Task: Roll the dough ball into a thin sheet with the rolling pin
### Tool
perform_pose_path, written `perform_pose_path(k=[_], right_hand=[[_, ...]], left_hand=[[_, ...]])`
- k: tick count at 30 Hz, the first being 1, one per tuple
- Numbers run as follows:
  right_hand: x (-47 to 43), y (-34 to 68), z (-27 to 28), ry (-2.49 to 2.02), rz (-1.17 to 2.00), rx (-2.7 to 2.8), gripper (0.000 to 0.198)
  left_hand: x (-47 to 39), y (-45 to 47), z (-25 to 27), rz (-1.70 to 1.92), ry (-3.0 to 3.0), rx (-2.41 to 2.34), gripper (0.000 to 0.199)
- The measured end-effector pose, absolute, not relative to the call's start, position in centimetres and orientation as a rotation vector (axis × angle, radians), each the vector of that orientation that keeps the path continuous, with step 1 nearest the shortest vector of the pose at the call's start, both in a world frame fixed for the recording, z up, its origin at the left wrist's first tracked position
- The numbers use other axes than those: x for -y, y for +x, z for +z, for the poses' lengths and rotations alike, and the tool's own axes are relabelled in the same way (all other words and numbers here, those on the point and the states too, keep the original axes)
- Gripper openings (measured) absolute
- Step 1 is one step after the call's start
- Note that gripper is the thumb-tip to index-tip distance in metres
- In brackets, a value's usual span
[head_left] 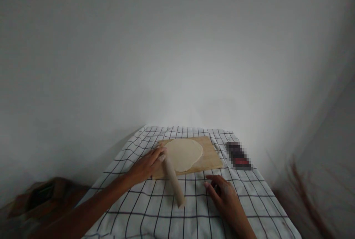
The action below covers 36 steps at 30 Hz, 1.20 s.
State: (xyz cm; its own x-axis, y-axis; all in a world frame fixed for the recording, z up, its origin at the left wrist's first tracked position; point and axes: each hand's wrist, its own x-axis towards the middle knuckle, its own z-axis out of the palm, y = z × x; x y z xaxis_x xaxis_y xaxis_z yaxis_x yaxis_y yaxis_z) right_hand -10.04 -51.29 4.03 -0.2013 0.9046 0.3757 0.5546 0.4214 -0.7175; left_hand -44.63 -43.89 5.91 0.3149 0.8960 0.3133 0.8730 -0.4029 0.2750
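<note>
A thin, roundish sheet of rolled dough (184,154) lies flat on a wooden board (212,157). My left hand (154,159) is at the board's left side, its fingers closed at the far end of a wooden rolling pin (174,183). The pin slants across the board's front left corner, its near end out over the tablecloth. Just in front of the board, my right hand (222,193) is by the cloth with its fingers loosely curved and the thumb apart from them. Nothing shows in its grasp.
A checked white tablecloth (155,217) covers the table, which meets a pale wall at its far end. Right of the board lies a dark, pixelated item with a red band (239,156). A brown boxy object (46,194) stands low at the left, with reddish twigs (305,191) at the right.
</note>
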Motion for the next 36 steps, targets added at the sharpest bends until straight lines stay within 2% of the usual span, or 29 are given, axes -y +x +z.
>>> perform_pose_path(k=[3, 7, 15, 21, 27, 32, 36], right_hand=[[51.3, -10.0, 4.1, -1.236, 0.576, 1.888, 0.036], [51.4, -10.0, 4.0, -1.221, 0.584, 1.874, 0.035], [49.9, -11.0, 4.3, -1.282, 0.581, 1.9, 0.035], [47.3, -14.5, 6.7, -1.473, 0.351, 2.109, 0.031], [44.1, -14.6, 6.8, -1.463, 0.303, 2.231, 0.021], [40.9, -11.3, 6.4, -1.539, 0.281, 1.934, 0.02], [39.6, -10.6, 5.5, -1.529, 0.315, 1.768, 0.026]], left_hand=[[43.8, -42.7, 4.9, 0.63, 2.571, -1.876, 0.041], [42.1, -39.1, 4.5, 0.515, 2.728, -1.908, 0.033], [36.3, -31.3, 5.1, 0.6, 2.434, -1.977, 0.046], [35.7, -28.5, 6.6, 0.7, 2.44, -1.847, 0.043], [36.4, -32.8, 6.7, 1.052, 2.453, -1.572, 0.047], [38.0, -40.0, 3.9, 1.015, 2.416, -1.78, 0.054], [38.5, -41.9, 2.5, 1.039, 2.296, -1.697, 0.052]])
